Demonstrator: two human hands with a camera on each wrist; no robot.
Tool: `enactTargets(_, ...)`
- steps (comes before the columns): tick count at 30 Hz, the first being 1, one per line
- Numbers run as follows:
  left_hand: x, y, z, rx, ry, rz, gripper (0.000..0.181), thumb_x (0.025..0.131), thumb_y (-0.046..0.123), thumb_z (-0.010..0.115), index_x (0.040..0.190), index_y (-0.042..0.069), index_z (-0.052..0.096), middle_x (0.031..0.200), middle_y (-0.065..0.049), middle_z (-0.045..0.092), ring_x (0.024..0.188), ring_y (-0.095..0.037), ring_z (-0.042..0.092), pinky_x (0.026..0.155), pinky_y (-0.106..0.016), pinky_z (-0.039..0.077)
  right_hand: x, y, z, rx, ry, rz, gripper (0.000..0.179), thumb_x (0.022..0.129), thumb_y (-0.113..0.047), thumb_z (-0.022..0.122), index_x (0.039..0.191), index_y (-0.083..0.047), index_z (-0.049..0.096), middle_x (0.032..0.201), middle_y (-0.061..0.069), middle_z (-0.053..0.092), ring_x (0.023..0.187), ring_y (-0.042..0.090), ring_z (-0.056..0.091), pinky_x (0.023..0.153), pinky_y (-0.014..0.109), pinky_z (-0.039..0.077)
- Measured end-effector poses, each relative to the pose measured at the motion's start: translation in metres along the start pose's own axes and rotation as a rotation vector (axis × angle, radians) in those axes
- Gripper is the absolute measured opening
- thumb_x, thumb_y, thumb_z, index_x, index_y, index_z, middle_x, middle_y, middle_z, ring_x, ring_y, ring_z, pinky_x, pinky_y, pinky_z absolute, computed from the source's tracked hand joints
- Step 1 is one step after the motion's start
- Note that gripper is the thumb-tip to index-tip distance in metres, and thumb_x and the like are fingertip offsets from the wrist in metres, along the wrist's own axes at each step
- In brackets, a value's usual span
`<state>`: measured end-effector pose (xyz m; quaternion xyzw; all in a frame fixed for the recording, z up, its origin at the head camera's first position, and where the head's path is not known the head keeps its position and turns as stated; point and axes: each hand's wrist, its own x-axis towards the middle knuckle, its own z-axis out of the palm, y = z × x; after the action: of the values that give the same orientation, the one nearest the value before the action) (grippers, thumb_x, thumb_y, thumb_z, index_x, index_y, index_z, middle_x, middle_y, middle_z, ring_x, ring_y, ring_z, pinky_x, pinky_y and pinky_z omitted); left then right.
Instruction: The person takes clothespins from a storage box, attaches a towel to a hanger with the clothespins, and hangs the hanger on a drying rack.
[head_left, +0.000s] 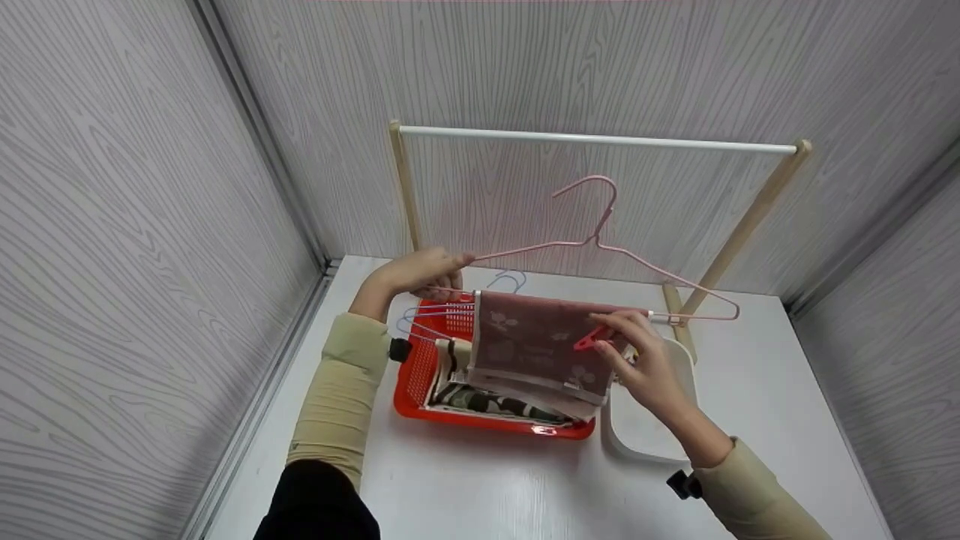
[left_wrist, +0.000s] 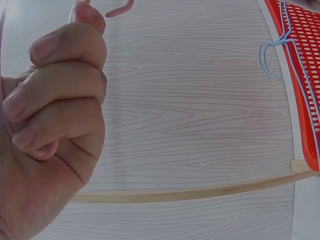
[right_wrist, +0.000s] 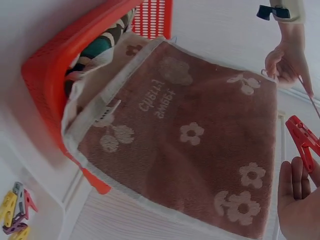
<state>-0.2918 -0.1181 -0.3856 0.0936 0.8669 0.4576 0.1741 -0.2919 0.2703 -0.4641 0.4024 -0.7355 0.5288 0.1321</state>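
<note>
My left hand (head_left: 424, 274) grips the left end of a pink wire hanger (head_left: 598, 238), fingers curled round it, as the left wrist view also shows. Over the hanger's lower bar hangs a folded brownish-pink towel (head_left: 540, 341) with pale flowers, cherries and lettering. My right hand (head_left: 649, 371) pinches a red clothespin (head_left: 592, 339) between thumb and fingers, in front of the towel near its upper right edge. In the right wrist view the clothespin (right_wrist: 301, 137) stands beside the towel's top fold. The hanger's hook points up and is held below the rack's rod.
Beneath the towel stands a red plastic basket (head_left: 487, 426) with patterned cloths (head_left: 502, 403) and blue wire hangers (head_left: 420, 322). A white tray (head_left: 652, 431) on the right holds several coloured clothespins (right_wrist: 19, 207). Behind is a rack with a white rod (head_left: 600, 139) and wooden legs.
</note>
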Motion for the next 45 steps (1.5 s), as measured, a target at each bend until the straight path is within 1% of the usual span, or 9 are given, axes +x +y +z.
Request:
enactTargets(3, 0.001, 0.001, 0.001, 0.007, 0.008, -0.014, 0.121, 0.072, 0.105, 0.038, 0.098, -0.008, 0.073, 0.07, 0.006, 0.066, 0.055, -0.001, 0.053, 0.05, -0.016, 0.043, 0.012, -0.004, 0.005, -0.01, -0.015, -0.028, 0.044, 0.088, 0.015, 0.075, 0.13, 0.003, 0.071, 0.111, 0.018, 0.068, 0.098, 0.008, 0.061, 0.084, 0.01, 0.049)
enactTargets(6, 0.003, 0.0, 0.002, 0.015, 0.005, -0.01, 0.122, 0.07, 0.106, 0.038, 0.096, -0.008, 0.073, 0.069, 0.005, 0.064, 0.054, -0.002, 0.053, 0.05, -0.017, 0.042, 0.022, -0.007, 0.009, 0.026, -0.039, -0.014, 0.046, 0.087, 0.015, 0.076, 0.131, 0.005, 0.07, 0.11, 0.019, 0.068, 0.099, 0.006, 0.063, 0.089, 0.01, 0.053)
enactTargets(13, 0.004, 0.001, 0.004, 0.009, -0.015, 0.001, 0.113, 0.073, 0.103, 0.039, 0.091, -0.003, 0.072, 0.064, 0.007, 0.058, 0.053, -0.001, 0.049, 0.049, -0.017, 0.04, 0.036, -0.014, 0.014, 0.035, -0.049, 0.108, 0.043, 0.083, 0.002, 0.088, 0.122, 0.004, 0.07, 0.106, 0.014, 0.073, 0.093, 0.003, 0.068, 0.083, 0.028, 0.064)
enactTargets(18, 0.003, 0.001, 0.004, 0.008, -0.002, -0.01, 0.114, 0.076, 0.102, 0.039, 0.094, -0.006, 0.073, 0.067, 0.005, 0.061, 0.055, -0.002, 0.051, 0.05, -0.017, 0.04, 0.048, -0.016, 0.021, 0.069, -0.037, 0.103, 0.037, 0.082, 0.002, 0.088, 0.115, 0.003, 0.072, 0.105, 0.014, 0.073, 0.093, 0.007, 0.07, 0.083, 0.024, 0.062)
enactTargets(23, 0.003, 0.002, 0.003, 0.016, 0.009, -0.014, 0.107, 0.079, 0.1, 0.04, 0.092, -0.001, 0.072, 0.067, 0.007, 0.059, 0.056, -0.003, 0.05, 0.05, -0.017, 0.039, 0.064, -0.017, 0.031, 0.142, -0.032, 0.084, 0.035, 0.085, 0.008, 0.084, 0.118, 0.008, 0.071, 0.109, 0.021, 0.072, 0.098, 0.005, 0.07, 0.087, 0.019, 0.06)
enactTargets(27, 0.005, 0.001, 0.004, 0.015, 0.004, 0.002, 0.103, 0.083, 0.097, 0.04, 0.09, 0.0, 0.073, 0.066, 0.007, 0.059, 0.055, -0.002, 0.049, 0.05, -0.017, 0.039, 0.074, -0.017, 0.04, 0.127, -0.005, 0.087, 0.036, 0.084, 0.006, 0.085, 0.118, 0.006, 0.074, 0.109, 0.02, 0.072, 0.099, 0.005, 0.069, 0.089, 0.015, 0.058)
enactTargets(34, 0.006, 0.002, 0.005, -0.013, 0.0, -0.022, 0.115, 0.062, 0.108, 0.041, 0.089, 0.0, 0.07, 0.066, 0.007, 0.06, 0.054, -0.003, 0.05, 0.049, -0.017, 0.039, 0.087, -0.019, 0.055, 0.106, 0.024, 0.118, 0.037, 0.083, -0.001, 0.089, 0.116, 0.005, 0.073, 0.106, 0.017, 0.076, 0.097, 0.016, 0.073, 0.091, 0.018, 0.056)
enactTargets(40, 0.006, 0.003, 0.004, 0.004, 0.018, -0.036, 0.12, 0.061, 0.108, 0.04, 0.093, -0.003, 0.073, 0.07, 0.003, 0.064, 0.057, -0.005, 0.053, 0.051, -0.018, 0.042, 0.094, -0.022, 0.066, 0.069, 0.015, 0.127, 0.033, 0.082, -0.004, 0.091, 0.11, 0.004, 0.075, 0.104, 0.016, 0.076, 0.096, 0.023, 0.073, 0.089, 0.019, 0.057)
enactTargets(45, 0.005, 0.001, 0.005, -0.008, 0.019, -0.037, 0.115, 0.065, 0.106, 0.041, 0.091, -0.002, 0.073, 0.071, 0.002, 0.064, 0.058, -0.005, 0.053, 0.051, -0.018, 0.042, 0.1, -0.021, 0.075, 0.078, -0.017, 0.125, 0.028, 0.081, -0.006, 0.091, 0.103, 0.002, 0.075, 0.102, 0.015, 0.075, 0.097, 0.025, 0.074, 0.09, 0.026, 0.06)
